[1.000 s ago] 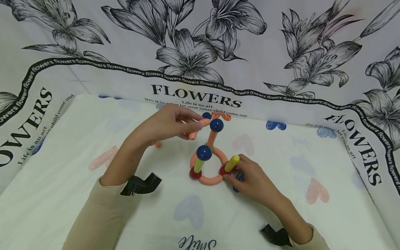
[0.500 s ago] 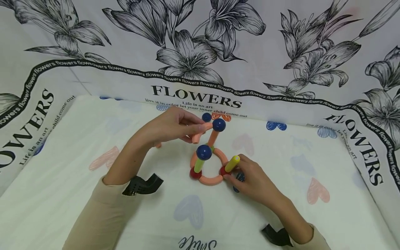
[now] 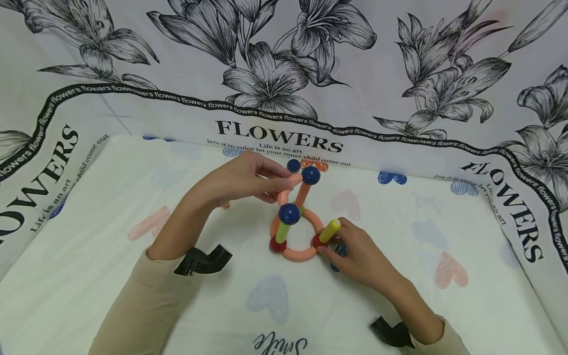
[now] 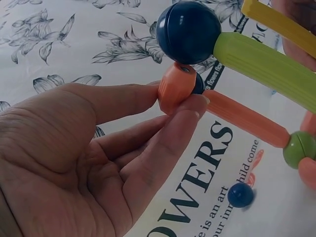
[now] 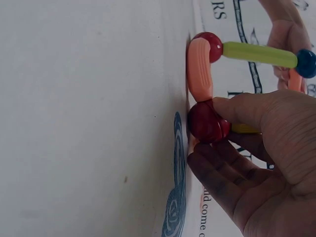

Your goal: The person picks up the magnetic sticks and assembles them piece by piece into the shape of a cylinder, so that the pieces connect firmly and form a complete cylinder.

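My left hand [image 3: 248, 177] pinches a curved orange magnetic stick [image 4: 175, 91] between thumb and fingers. Its far end meets the far blue ball [image 3: 310, 175], on top of an upright orange stick [image 3: 302, 196]. The other end is at the near blue ball [image 3: 289, 213], borne by a light green stick [image 3: 282, 232]; contact there is hard to tell. Below, curved orange sticks [image 3: 299, 254] and balls form a ring on the cloth. My right hand [image 3: 359, 251] grips the ring's right red ball [image 5: 208, 122], from which a yellow stick [image 3: 330, 231] rises.
A loose blue ball [image 3: 293, 165] lies behind the structure. Left of it, an orange piece [image 3: 225, 204] shows partly from behind my left wrist. White printed cloth [image 3: 213, 305] covers the surface, and a flower-patterned sheet [image 3: 355, 98] stands at the back.
My left hand has moved slightly right, bringing the curved stick against the far blue ball and its lower end to the near one. My right hand has stayed on the red ball.
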### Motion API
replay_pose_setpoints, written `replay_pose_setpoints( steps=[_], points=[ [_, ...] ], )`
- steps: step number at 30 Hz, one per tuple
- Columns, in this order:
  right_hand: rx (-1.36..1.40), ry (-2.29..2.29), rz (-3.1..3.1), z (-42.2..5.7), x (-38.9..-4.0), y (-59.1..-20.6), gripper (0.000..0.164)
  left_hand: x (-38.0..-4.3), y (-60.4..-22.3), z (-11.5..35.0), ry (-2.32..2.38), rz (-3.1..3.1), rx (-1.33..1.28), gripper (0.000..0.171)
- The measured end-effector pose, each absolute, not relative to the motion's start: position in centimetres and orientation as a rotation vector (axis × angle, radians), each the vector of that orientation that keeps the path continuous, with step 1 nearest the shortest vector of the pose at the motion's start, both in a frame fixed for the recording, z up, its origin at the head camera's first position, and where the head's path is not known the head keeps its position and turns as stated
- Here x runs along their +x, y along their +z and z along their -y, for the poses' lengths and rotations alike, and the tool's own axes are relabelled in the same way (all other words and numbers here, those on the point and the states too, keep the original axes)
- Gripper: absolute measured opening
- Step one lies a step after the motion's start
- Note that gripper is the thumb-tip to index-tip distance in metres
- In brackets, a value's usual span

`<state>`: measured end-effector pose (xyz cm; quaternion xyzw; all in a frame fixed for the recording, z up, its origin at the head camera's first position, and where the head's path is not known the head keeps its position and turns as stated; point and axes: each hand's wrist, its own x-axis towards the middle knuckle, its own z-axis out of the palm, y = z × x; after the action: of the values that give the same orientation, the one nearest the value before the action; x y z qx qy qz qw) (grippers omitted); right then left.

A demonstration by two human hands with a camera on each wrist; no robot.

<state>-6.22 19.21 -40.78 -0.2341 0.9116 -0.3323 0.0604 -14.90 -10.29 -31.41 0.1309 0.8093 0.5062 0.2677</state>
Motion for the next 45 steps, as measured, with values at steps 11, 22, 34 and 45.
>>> replay_pose_setpoints(
  steps=[11, 22, 34, 45],
  points=[
    [-0.692, -0.989, -2.763, -19.3, -6.2, -41.1, 0.026, -15.3, -32.0, 10.2, 1.35, -2.099, 0.422, 0.044],
    [-0.685, -0.991, -2.743, -19.1, -6.2, -41.2, 0.026, -15.1, -31.7, 10.9, 1.274, -2.104, 0.446, 0.047],
    [-0.811, -1.026, -2.815, -20.4, -7.0, -40.9, 0.028, -15.5, -31.3, 11.1, 1.292, -2.085, 0.489, 0.039],
    [-0.781, -1.044, -2.794, -20.2, -7.0, -41.5, 0.028, -15.3, -31.2, 11.1, 1.301, -2.053, 0.459, 0.035]
  ],
)
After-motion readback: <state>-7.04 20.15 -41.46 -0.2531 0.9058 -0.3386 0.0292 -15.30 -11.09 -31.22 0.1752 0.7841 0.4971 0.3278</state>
